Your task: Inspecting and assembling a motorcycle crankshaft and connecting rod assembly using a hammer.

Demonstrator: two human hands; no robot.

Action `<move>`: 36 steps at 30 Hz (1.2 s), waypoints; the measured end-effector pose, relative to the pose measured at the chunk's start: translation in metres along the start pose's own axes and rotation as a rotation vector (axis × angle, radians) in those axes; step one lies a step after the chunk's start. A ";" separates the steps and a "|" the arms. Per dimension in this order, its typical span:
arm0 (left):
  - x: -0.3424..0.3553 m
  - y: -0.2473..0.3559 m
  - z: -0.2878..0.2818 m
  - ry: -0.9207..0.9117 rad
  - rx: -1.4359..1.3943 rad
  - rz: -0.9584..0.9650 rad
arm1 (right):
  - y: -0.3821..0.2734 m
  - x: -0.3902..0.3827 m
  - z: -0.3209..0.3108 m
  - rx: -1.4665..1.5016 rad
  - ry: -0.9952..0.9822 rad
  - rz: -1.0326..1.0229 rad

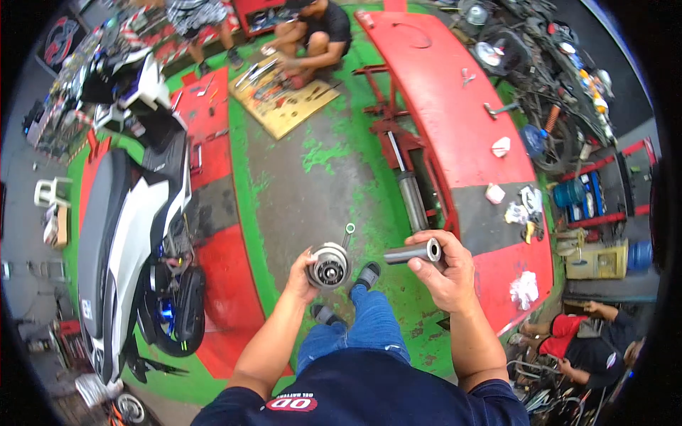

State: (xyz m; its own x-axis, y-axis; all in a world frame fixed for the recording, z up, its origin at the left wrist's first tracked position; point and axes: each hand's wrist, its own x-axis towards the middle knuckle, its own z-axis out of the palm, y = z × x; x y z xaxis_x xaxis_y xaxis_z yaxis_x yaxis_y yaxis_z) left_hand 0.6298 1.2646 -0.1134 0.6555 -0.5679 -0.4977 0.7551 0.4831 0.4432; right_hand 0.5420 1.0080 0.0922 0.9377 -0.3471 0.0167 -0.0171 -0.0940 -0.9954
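Note:
My left hand [302, 280] is closed around the side of a round metal motorcycle crankshaft [328, 255], holding it in front of my body. A bearing with a ring of balls faces me on it, and a slim connecting rod [348, 236] with a ringed end points up and away. My right hand [449, 275] grips a thick, smooth steel tube [406, 253] near its right end. The tube lies almost level, its open bore facing right toward me and its other end pointing at the crankshaft. A gap separates the two parts.
A red lift table [469, 135] on my right carries a hammer [501, 109] and crumpled rags [524, 290]. To my left stands a white scooter [131, 248] on a low red platform [231, 280]. Ahead, a person [320, 35] squats by a board [280, 121] of parts; another person [579, 351] sits at lower right.

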 end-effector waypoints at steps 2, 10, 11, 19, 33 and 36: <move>0.021 0.004 0.059 -0.045 0.037 -0.043 | -0.038 0.007 -0.023 -0.164 -0.030 -0.145; 0.120 -0.040 0.214 -0.195 0.097 -0.225 | -0.073 0.062 -0.106 -0.524 0.079 -0.337; 0.130 -0.042 0.231 -0.211 0.107 -0.243 | -0.068 0.073 -0.118 -0.595 0.114 -0.366; 0.234 -0.031 0.321 -0.300 0.160 -0.379 | -0.049 0.163 -0.175 -0.676 0.202 -0.333; 0.424 0.027 0.460 -0.478 0.292 -0.590 | -0.028 0.337 -0.247 -0.415 0.548 -0.124; 0.460 0.020 0.484 -0.557 0.314 -0.563 | -0.022 0.367 -0.274 -0.439 0.570 -0.120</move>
State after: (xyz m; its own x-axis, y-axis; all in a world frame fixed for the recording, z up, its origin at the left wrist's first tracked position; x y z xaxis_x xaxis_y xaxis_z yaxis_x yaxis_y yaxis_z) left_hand 0.9414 0.6906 0.0269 0.0194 -0.9529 -0.3027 0.8749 -0.1304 0.4664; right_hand 0.7917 0.6272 0.1461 0.6178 -0.7314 0.2887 -0.1754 -0.4860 -0.8562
